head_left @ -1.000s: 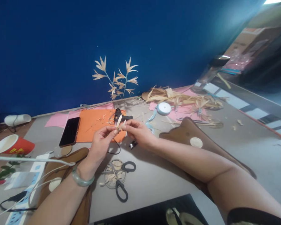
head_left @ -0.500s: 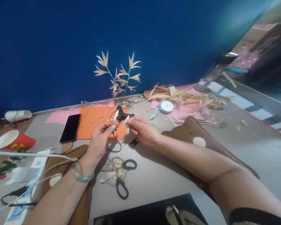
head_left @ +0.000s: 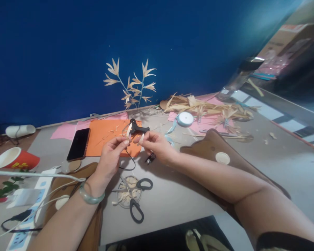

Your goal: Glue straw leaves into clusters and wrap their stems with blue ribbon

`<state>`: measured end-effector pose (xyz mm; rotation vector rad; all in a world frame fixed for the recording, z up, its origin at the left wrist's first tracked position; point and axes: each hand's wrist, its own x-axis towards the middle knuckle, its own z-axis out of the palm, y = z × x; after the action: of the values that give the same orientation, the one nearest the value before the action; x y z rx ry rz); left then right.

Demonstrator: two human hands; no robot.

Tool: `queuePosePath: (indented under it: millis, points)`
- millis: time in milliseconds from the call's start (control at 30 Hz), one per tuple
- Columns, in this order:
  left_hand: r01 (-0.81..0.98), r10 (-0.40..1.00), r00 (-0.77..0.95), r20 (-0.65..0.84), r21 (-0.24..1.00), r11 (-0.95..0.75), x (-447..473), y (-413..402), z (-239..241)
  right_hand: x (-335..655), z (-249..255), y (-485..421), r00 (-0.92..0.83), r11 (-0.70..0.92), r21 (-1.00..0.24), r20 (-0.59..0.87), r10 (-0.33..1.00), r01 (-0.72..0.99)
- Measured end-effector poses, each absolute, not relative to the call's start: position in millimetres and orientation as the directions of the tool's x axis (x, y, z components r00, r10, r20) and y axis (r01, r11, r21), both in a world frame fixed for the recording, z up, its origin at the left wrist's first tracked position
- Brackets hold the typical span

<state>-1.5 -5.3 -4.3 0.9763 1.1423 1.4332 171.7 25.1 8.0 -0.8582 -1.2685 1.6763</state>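
Between thumb and forefinger, my left hand (head_left: 112, 151) pinches a pale, curved dried-husk petal (head_left: 129, 131) that stands up from the fingertips. My right hand (head_left: 157, 144), just to its right, is closed on another small pale husk petal (head_left: 141, 139). The two sets of fingertips are close but apart. Directly behind them a black glue gun (head_left: 139, 128) lies on an orange sheet (head_left: 102, 134), its cord looping below my left fingers. Small black snips (head_left: 150, 159) show under my right hand. Nearer me, black-handled scissors (head_left: 136, 210) lie across a round dish (head_left: 125, 203) of pale husk scraps.
A branch of husk flowers (head_left: 143, 73) stands against the blue wall. Dried husks (head_left: 211, 109) and a ribbon roll (head_left: 185, 119) lie behind right. A phone (head_left: 79, 144), red paper cup (head_left: 18, 158) and power strip (head_left: 39, 198) with cables are left. Brown mat (head_left: 211, 150) lies under my right forearm.
My right hand has shifted slightly, and its petal now sits lower and more upright at the fingertips. The snips show more below it. My left hand holds nearly still.
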Motion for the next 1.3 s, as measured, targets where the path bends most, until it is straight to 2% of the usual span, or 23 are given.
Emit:
queuePosePath:
  millis: [300, 400, 533, 733, 967, 1067, 1300]
  points:
    - [-0.241, 0.988, -0.145, 0.05, 0.967, -0.084, -0.9, -4.6, -2.2, 172.9, 10.4, 26.9, -0.45, -0.042, -0.993, 0.011, 0.893, -0.109]
    - [-0.216, 0.978, -0.188, 0.087, 0.968, -0.127, -0.4, -5.3, -1.1, 173.8, 10.2, 29.7, -0.434, -0.008, -0.998, 0.023, 0.901, -0.07]
    - [-0.155, 0.983, -0.147, 0.108, 0.979, -0.13, -0.8, -6.3, -0.8, 175.2, 10.6, 31.4, -0.426, 0.009, -1.0, 0.016, 0.905, -0.019]
    - [-0.062, 0.997, -0.069, 0.027, 0.998, -0.031, 1.3, -9.4, 2.6, 176.1, 13.2, 32.0, -0.419, -0.004, -0.997, 0.028, 0.908, -0.075]
    - [-0.133, 0.994, -0.101, -0.036, 0.991, 0.023, 7.8, -11.6, 7.5, 173.1, 9.5, 29.9, -0.464, -0.108, -0.97, 0.006, 0.886, -0.219]
    - [-0.147, 0.99, -0.139, -0.023, 0.989, 0.003, 9.7, -12.5, 8.2, 171.5, 7.4, 27.7, -0.464, -0.1, -0.972, 0.01, 0.886, -0.211]
    - [-0.045, 0.984, -0.176, 0.013, 0.999, -0.021, 12.0, -16.0, 10.0, 171.2, 11.4, 22.9, -0.404, -0.08, -0.986, -0.013, 0.915, -0.149]
